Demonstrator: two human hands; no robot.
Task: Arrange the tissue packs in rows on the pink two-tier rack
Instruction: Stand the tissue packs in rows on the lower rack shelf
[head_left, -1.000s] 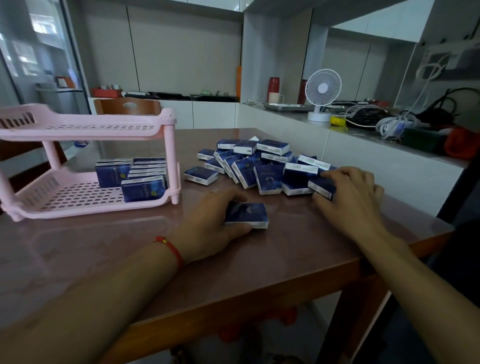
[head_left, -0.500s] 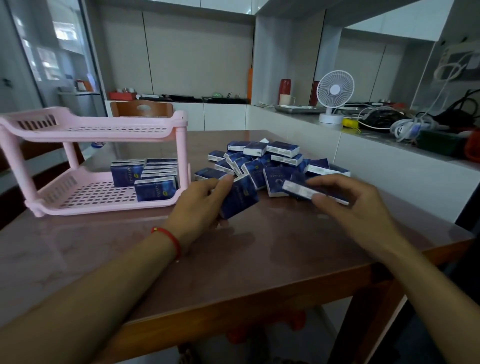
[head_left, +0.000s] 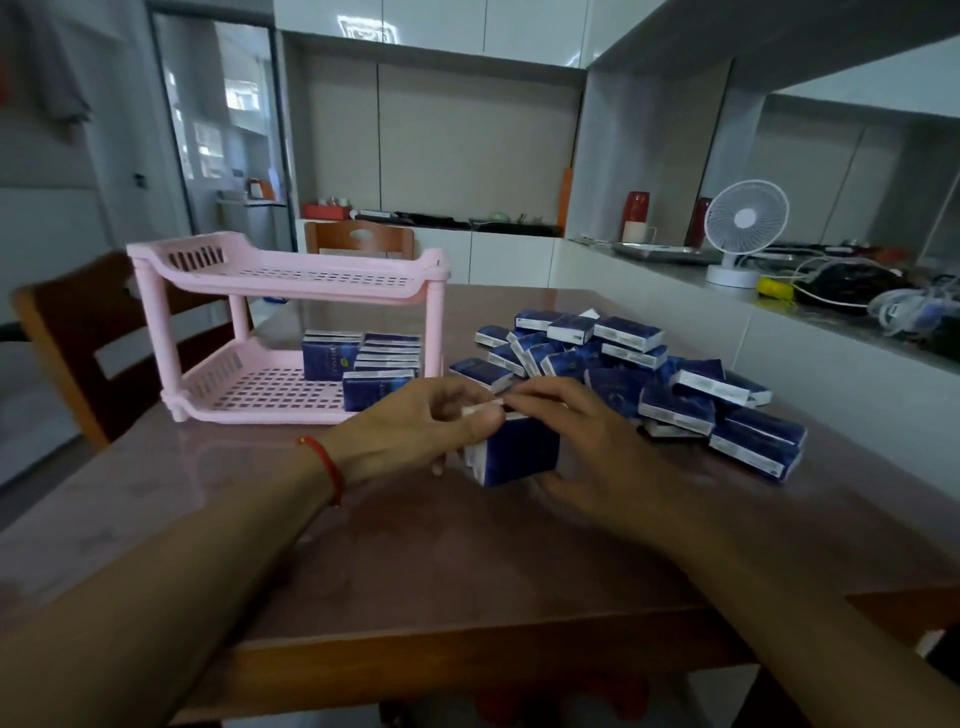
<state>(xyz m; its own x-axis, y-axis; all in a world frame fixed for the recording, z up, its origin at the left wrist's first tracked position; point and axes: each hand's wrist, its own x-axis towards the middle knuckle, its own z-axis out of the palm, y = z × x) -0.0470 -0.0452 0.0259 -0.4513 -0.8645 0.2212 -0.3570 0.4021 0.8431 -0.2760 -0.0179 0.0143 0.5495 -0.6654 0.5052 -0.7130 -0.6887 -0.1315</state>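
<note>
Both hands — left hand (head_left: 415, 431) and right hand (head_left: 587, 441) — clasp a small stack of tissue packs (head_left: 519, 452) upright on the table (head_left: 467, 561), fingers curled round it. Early going, I judge: the pink rack (head_left: 171, 332) holds a few packs (head_left: 363, 369) on its lower tier, the upper tier looks bare, and a loose pile (head_left: 649, 369) waits — most work remains.

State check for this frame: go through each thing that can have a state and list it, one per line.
Left hand: grips the held stack.
Right hand: grips the same stack.
Held stack of blue tissue packs: upright, between both hands.
Pink two-tier plastic rack: top tier bare; lower tier partly filled with upright packs.
Loose blue tissue packs: heaped on the table.
White desk fan: running or not, cannot tell.
</note>
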